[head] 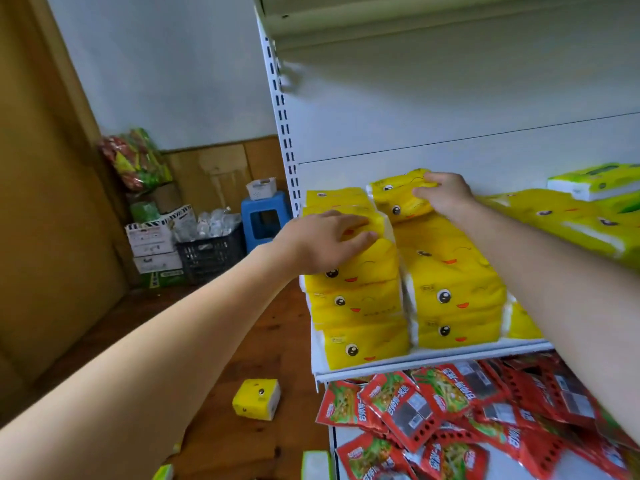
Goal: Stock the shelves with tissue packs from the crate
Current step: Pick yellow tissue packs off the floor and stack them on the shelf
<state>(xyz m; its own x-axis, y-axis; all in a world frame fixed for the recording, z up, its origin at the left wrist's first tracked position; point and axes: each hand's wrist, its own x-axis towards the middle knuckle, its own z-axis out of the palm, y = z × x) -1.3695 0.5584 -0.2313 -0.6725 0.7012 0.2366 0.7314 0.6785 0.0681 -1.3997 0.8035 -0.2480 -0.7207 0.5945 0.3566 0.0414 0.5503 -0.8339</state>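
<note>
Yellow tissue packs with cartoon faces stand stacked in two columns on the white shelf (433, 362). My left hand (329, 242) rests on the top pack of the left stack (360, 268), fingers spread fairly straight. My right hand (445, 195) grips a tilted yellow pack (394, 199) at the back on top of the right stack (453, 292). One yellow pack (257, 398) lies on the wooden floor. More yellow and green packs (588, 220) lie to the right on the shelf.
Red snack bags (450, 420) fill the shelf below. A black crate (211, 254), cardboard boxes (154, 244) and a blue stool (265, 216) stand against the far wall. Green-white packs (315, 464) lie on the floor near my feet. A brown door is at left.
</note>
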